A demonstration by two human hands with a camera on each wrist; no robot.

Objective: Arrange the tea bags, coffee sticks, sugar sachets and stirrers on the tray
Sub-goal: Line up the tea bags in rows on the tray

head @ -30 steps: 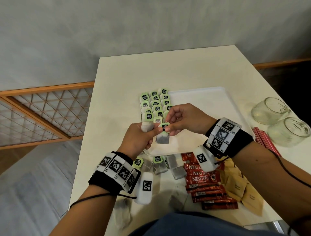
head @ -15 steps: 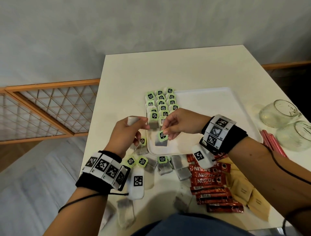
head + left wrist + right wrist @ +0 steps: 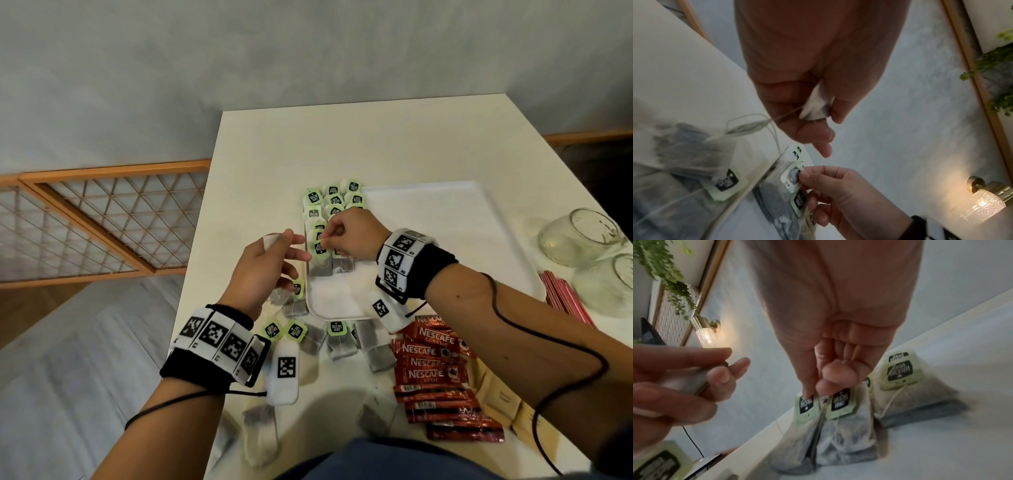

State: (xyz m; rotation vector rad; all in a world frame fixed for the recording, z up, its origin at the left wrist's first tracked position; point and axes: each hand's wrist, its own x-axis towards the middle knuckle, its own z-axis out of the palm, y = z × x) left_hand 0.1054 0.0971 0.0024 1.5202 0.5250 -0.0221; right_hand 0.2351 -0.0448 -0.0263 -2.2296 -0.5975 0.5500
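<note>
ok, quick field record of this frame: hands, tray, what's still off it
left hand: holds a tea bag, beside the tray's left edge
right hand: fingers pinch a tea bag tag in the tray rows
tray: tea bags at left end only
off tray: coffee sticks, sugar sachets, stirrers, loose tea bags

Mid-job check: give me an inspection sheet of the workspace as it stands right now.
Surface: cream rectangular table; white plastic tray on it.
Job's things: green-tagged tea bags in rows at the tray's left end, more loose on the table near its front edge; red Nescafe coffee sticks, tan sugar sachets and red stirrers off the tray.
Clutter: two clear glass jars lying at the right.
Hands: left hand pinches a tea bag; right hand pinches a tea bag tag on the tray.
Cables: black wrist cable along the right forearm.
Surroundings: grey wall, wooden lattice rail.
</note>
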